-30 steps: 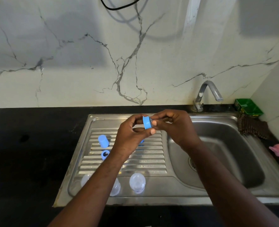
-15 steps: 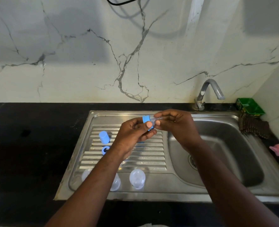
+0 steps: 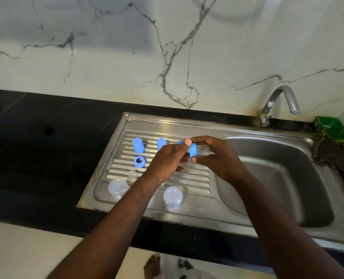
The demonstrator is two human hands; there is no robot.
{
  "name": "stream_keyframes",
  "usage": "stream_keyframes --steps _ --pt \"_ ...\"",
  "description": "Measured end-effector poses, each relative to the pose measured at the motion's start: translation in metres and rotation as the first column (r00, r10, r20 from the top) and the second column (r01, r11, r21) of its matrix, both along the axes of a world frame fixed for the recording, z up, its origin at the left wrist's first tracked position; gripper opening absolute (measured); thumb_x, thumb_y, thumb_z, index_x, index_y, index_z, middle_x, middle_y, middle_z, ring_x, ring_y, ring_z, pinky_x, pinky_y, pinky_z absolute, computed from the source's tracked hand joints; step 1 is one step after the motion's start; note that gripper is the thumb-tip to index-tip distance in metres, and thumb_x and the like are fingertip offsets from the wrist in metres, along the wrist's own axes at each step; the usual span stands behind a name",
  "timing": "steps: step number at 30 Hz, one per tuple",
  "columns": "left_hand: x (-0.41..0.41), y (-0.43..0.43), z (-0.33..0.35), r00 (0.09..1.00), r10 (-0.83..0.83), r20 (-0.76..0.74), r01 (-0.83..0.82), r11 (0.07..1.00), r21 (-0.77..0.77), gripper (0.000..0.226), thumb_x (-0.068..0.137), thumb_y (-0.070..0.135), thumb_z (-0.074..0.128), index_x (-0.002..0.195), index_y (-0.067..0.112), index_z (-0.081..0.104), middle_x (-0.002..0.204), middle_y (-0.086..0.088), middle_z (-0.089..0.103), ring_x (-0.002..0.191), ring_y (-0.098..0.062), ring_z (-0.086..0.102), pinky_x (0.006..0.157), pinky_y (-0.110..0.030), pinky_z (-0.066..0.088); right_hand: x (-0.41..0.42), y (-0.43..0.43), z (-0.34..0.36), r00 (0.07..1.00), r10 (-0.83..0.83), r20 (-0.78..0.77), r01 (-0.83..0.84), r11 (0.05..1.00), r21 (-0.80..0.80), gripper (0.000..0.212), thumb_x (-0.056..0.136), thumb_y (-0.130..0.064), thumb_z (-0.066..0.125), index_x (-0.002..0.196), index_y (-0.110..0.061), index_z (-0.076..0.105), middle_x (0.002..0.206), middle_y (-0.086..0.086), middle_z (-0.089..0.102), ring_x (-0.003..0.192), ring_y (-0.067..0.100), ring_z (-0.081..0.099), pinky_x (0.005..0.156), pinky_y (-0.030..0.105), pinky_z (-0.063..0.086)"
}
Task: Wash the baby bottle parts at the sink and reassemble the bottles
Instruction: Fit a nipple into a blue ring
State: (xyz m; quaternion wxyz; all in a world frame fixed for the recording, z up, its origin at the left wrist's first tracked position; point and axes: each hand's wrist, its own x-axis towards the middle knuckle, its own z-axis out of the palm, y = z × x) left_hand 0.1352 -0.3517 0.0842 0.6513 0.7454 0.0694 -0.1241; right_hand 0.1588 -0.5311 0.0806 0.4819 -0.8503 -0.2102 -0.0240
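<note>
A: So where is the blue collar?
B: Held above the drainboard, hands together: the left hand pinches its rim, the right hand grips the clear teat sticking from it.
A: And the clear bottles?
B: Standing on the drainboard's near edge.

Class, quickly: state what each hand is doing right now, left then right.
Left hand: pinches the blue ring.
Right hand: grips the clear part poking from that ring.
</note>
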Motion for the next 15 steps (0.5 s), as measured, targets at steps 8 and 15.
stream_keyframes --steps 8,15 --pt "-0.037 0.013 -0.039 0.988 -0.144 0.062 0.076 0.787 0.612 0.029 0.097 0.030 0.061 0.120 0.014 0.068 0.117 -0.004 0.069 0.110 -0.021 0.062 0.095 -0.035 0.047 -0.021 -0.003 -0.056 0.963 -0.073 -0.260 0.043 0.992 -0.119 0.048 0.068 -0.007 0.086 0.105 -0.033 0.070 0.103 -0.014 0.070 0.093 0.000 0.065 0.079 0.007 0.044" --pt "-0.065 0.012 -0.070 0.929 -0.358 -0.091 0.228 0.363 0.903 0.088 0.072 0.052 0.080 0.147 0.028 0.039 0.143 0.001 0.045 0.124 -0.027 0.048 0.091 -0.044 0.051 -0.030 0.004 -0.076 0.919 -0.091 -0.383 0.048 0.991 -0.121 0.042 0.072 -0.014 0.085 0.105 -0.032 0.067 0.100 -0.011 0.068 0.094 0.011 0.065 0.087 0.031 0.053"
